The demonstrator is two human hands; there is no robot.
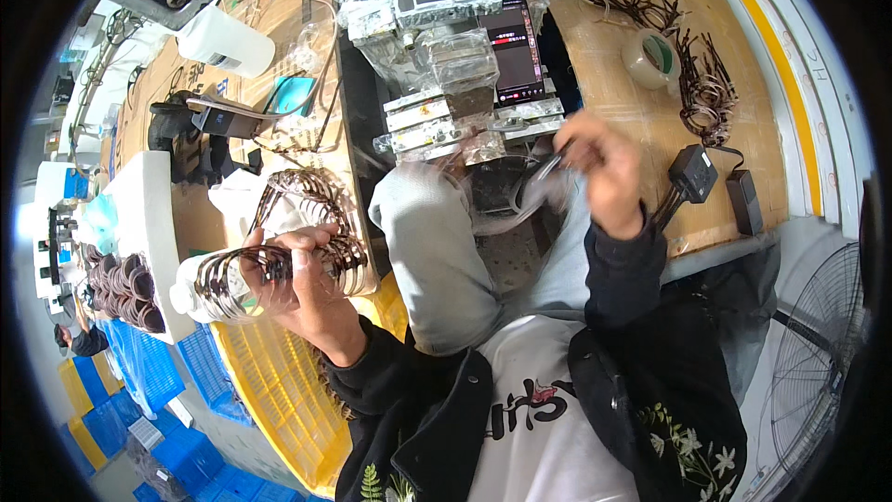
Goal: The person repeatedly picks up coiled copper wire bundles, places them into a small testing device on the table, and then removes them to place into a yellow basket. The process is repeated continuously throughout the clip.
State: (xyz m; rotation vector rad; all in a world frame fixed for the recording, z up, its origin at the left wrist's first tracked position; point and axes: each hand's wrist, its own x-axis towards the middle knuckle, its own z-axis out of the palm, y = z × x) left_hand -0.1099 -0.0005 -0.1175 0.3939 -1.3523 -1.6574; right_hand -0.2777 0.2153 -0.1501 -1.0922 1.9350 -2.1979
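Note:
My left hand (302,284) is closed around part of a row of thin brown eyeglass frames (223,284) at the left table's near edge. More of these frames stand just beyond the fingers, next to crumpled white wrapping (240,195). Above my lap on the right, my right hand (604,172) pinches a thin looped piece, apparently an eyeglass frame (539,193). Motion smears it, so its details are lost. Ahead, between my knees, stands a grimy metal machine (460,60) with stepped jaws or plates (432,127) at its lower front.
Bundles of brown frames (706,98) lie on the right table by a tape roll (650,58) and a black power adapter (692,174). A phone (514,51) leans on the machine. A white bottle (223,42) is at left; a yellow crate (279,400) sits below. A fan (818,353) stands right.

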